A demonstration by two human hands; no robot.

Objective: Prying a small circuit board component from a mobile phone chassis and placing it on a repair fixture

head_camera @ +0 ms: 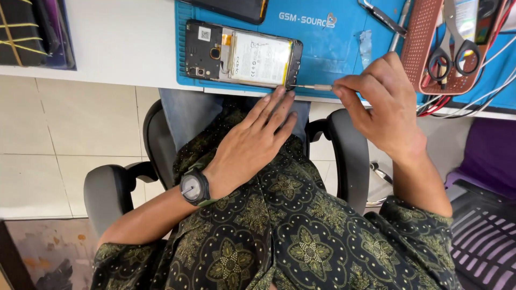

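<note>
An opened phone [242, 55] lies back-up on a blue work mat [333, 48], its white battery and black circuit board exposed. My right hand [381, 104] pinches a thin metal screwdriver [314, 87] whose tip meets the phone's near right corner. My left hand [252, 142], with a grey wristwatch, lies flat with fingers apart; its fingertips touch the mat's edge just below that corner and hold nothing.
A red perforated tray [424, 48] with black-handled scissors [454, 51] stands at the right, with tweezers [381, 16] and cables nearby. Another dark phone [231, 8] lies at the mat's far edge. Grey chair armrests [107, 188] flank my lap; the floor is tiled.
</note>
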